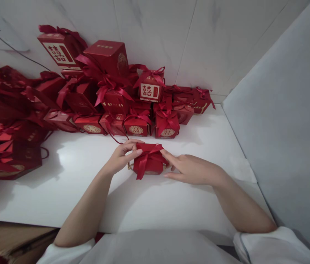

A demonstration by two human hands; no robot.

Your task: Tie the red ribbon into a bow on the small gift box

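White sleeves and a grey lap are sitting closest to the viewer, and from them two bare forearms are reaching forward to a small red gift box (149, 161) standing on the white table (88, 190). That box is standing just in front of a big pile of finished red boxes (110, 99), which are leaning on the tiled wall behind it. On the left of the box, the left hand (121, 156) is pinching the red ribbon (146, 156) at the top edge, with thumb and forefinger closed together on it. On the right of the box, the right hand (190, 168) is lying mostly open and flat, and only its forefinger is pressing the top corner; it is gripping nothing. To tie the bow well, I think the right finger should be keeping the crossing pressed firmly while the left is pulling the loop evenly, so the box is not tipping or sliding.
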